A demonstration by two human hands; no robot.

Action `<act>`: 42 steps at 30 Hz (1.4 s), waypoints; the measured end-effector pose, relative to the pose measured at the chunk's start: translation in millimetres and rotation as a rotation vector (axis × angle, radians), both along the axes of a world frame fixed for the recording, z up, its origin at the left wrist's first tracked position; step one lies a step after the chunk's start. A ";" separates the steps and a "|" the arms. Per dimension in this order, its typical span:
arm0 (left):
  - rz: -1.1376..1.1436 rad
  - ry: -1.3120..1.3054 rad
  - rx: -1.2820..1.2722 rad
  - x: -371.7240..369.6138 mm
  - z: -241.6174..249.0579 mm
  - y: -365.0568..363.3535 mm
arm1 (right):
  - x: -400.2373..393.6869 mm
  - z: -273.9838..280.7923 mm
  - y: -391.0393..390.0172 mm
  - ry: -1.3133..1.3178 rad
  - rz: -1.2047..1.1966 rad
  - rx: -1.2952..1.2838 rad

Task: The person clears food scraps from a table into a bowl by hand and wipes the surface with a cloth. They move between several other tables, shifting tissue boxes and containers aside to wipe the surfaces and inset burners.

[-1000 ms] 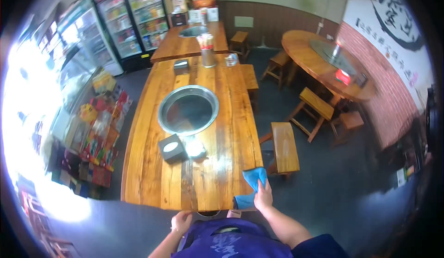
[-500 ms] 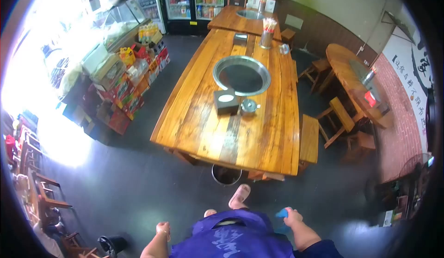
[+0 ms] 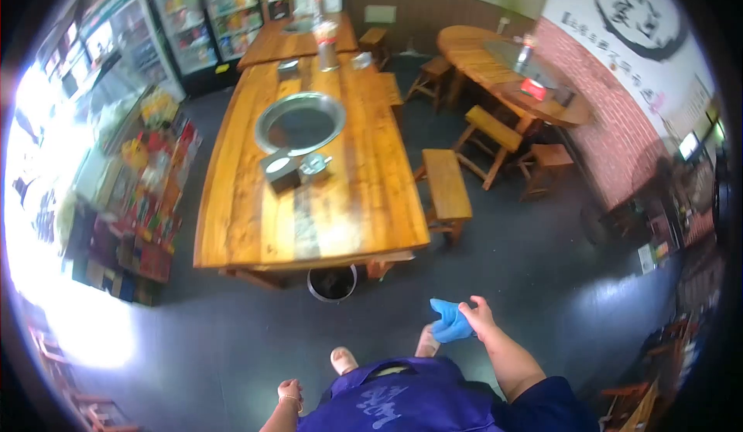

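My right hand (image 3: pixel 480 317) is stretched out ahead of my body, its fingers curled on a crumpled blue cloth (image 3: pixel 451 321). The cloth hangs on the left side of that hand, above the floor and near my right foot. Low in the view, my left hand (image 3: pixel 290 391) hangs by my side with its fingers curled in and no object visible in it. A bracelet circles that wrist. I wear a purple apron (image 3: pixel 379 409).
Ahead stands a long wooden table (image 3: pixel 356 207) with a round metal-rimmed inset (image 3: pixel 300 122), a black tissue box (image 3: pixel 281 170) and a small metal pot (image 3: pixel 314 167). Below is a bin (image 3: pixel 333 283). A bench (image 3: pixel 446 188), stools and a round table (image 3: pixel 464 45) stand at right.
My view has turned right, so the long table sits farther left. My right hand has lifted forward, and more of the blue cloth shows. My left hand stays low and curled.
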State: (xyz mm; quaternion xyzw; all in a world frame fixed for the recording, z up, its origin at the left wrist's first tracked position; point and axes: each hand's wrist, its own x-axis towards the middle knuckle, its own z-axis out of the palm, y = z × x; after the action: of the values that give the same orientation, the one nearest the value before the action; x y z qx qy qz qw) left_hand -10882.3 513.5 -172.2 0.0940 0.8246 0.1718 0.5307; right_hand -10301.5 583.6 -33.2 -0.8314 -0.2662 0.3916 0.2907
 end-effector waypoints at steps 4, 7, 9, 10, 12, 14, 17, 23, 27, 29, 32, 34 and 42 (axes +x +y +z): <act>-0.204 -0.002 0.137 93.1 14.0 90.2 | 106.4 0.9 -48.9 -0.158 0.733 -0.253; -0.317 0.019 0.157 180.3 18.4 126.7 | 178.6 -1.2 -106.3 -0.287 0.641 -0.410; -0.488 0.017 0.157 239.5 7.3 151.5 | 229.5 -7.0 -145.9 -0.299 0.613 -0.459; -0.579 0.026 0.131 261.6 4.4 153.0 | 248.4 -15.9 -167.8 -0.298 0.533 -0.475; -0.764 0.028 0.163 327.3 15.9 161.3 | 287.2 -26.2 -210.1 -0.303 0.388 -0.532; -1.034 0.098 0.172 406.1 40.1 177.2 | 326.6 -42.0 -245.8 -0.058 -0.125 -0.369; -1.190 0.048 0.157 500.4 74.3 196.2 | 369.8 -40.4 -264.5 0.289 -0.711 -0.200; -1.297 0.117 0.135 585.0 42.0 249.9 | 468.1 -72.9 -203.5 0.043 -0.345 -0.292; -1.324 0.203 0.076 619.7 -12.8 298.9 | 525.6 -69.3 -101.7 0.156 -0.583 -0.086; -1.305 0.169 -0.055 656.8 -23.5 334.6 | 571.4 -90.6 -51.7 0.192 -0.622 -0.015; -1.263 0.121 -0.066 722.5 -32.9 398.3 | 652.5 -121.1 25.2 0.175 -0.611 0.035; -1.120 0.086 -0.070 783.9 10.6 436.5 | 699.4 -114.2 84.8 0.155 -0.619 0.103; -0.878 -0.012 0.209 918.0 63.8 615.2 | 858.2 12.3 408.3 0.077 -0.730 0.629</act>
State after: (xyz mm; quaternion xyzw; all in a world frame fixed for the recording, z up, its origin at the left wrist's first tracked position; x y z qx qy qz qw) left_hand -9964.3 1128.7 -108.4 0.4869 0.6818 0.0131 0.5458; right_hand -9443.3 991.9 -20.9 -0.7272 -0.0515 0.1947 0.6562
